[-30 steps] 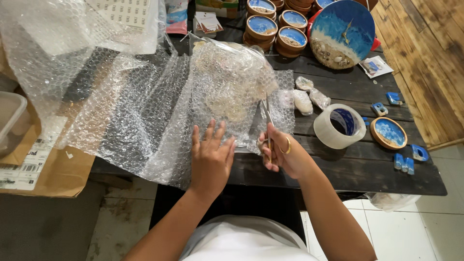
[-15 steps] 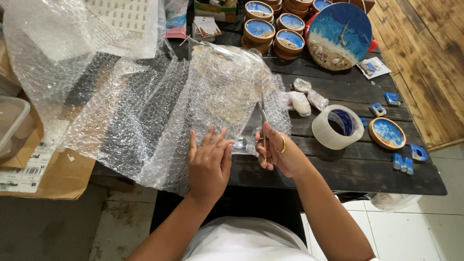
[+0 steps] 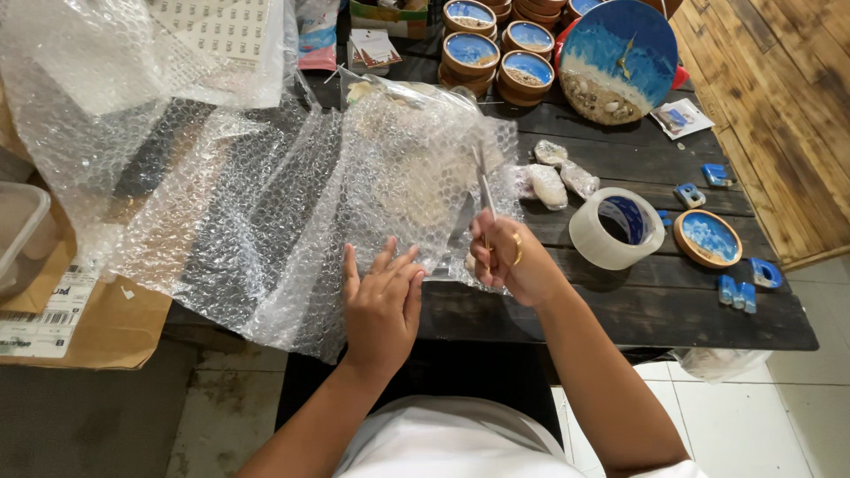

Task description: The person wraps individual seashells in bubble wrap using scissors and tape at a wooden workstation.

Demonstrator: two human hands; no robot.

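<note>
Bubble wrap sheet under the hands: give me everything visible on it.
The clear plastic bubble wrap sheet is large, crumpled and folded into ridges, spread over the dark wooden table with its near edge hanging past the front. The left hand presses flat on it. The right hand holds slim metal scissors, blades up against the sheet's right part, which bulges over something pale.

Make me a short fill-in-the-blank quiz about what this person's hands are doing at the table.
1. The left hand lies flat on a sheet of ____ wrap.
2. The right hand holds a pair of ____, blades pointing away from the person.
3. The roll of tape sits to the ____ of the right hand.
4. The round clock face at the far edge is mostly ____ in colour.

Missing words: bubble; scissors; right; blue
</note>
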